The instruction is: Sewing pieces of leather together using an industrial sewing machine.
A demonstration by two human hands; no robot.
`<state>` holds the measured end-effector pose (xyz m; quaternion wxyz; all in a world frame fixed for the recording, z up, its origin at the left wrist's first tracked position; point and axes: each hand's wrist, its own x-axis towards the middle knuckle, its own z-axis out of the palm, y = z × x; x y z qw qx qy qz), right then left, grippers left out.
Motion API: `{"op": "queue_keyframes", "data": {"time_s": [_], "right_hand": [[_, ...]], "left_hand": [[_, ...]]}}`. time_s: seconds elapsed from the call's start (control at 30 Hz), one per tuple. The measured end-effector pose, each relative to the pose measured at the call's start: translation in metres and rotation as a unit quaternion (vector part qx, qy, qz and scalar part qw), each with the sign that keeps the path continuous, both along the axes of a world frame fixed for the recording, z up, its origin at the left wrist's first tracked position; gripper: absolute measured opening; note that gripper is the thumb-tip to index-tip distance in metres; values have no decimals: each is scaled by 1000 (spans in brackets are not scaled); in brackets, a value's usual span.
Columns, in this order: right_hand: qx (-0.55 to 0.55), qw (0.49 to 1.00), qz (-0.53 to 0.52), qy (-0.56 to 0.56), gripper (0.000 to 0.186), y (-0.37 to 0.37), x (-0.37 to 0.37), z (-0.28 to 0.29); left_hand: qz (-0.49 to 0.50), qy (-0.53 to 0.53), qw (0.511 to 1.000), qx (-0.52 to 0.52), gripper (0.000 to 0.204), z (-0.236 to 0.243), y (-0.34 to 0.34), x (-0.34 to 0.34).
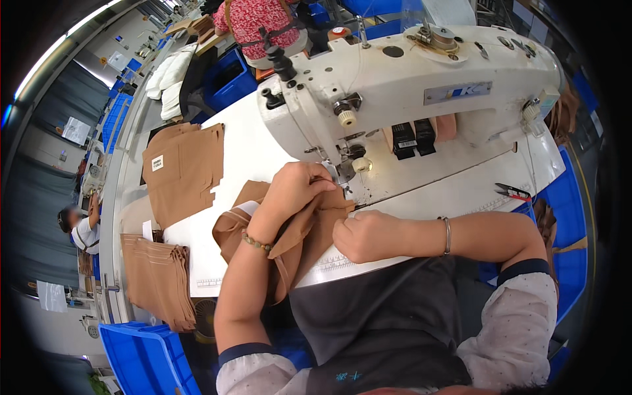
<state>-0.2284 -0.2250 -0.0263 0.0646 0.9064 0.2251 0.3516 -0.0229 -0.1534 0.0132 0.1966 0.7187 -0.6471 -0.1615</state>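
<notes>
A piece of brown fabric (316,230) lies bunched under the needle area of a white sewing machine (388,72). My left hand (296,187) pinches the cloth's upper part close to the presser foot. At the cloth's right edge my right hand (365,236) is closed, its fingertips pressed together by the fabric; what they grip is hidden. Folds of the same cloth, with a pale strip (247,209) along one side, hang over the table's front edge beneath my left forearm.
Stacked brown fabric panels (191,174) lie on the white table's left, with another brown pile (155,276) nearer. Small red-handled thread snips (513,192) rest at the right. Blue bins (148,355) stand around the table. A person in a red patterned top (260,26) sits beyond.
</notes>
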Motion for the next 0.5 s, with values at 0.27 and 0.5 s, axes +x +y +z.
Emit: {"op": "queue_keyframes", "data": {"time_s": [0.27,0.5], "right_hand": [[10,1000,-18,22,12,-13,-6,-9],[45,999,-13,-10,15,-17,-2,-16]], "left_hand": [[23,126,992,-18,15,-8,-9,2],[98,107,989,19,31,1,-20,-2]]}}
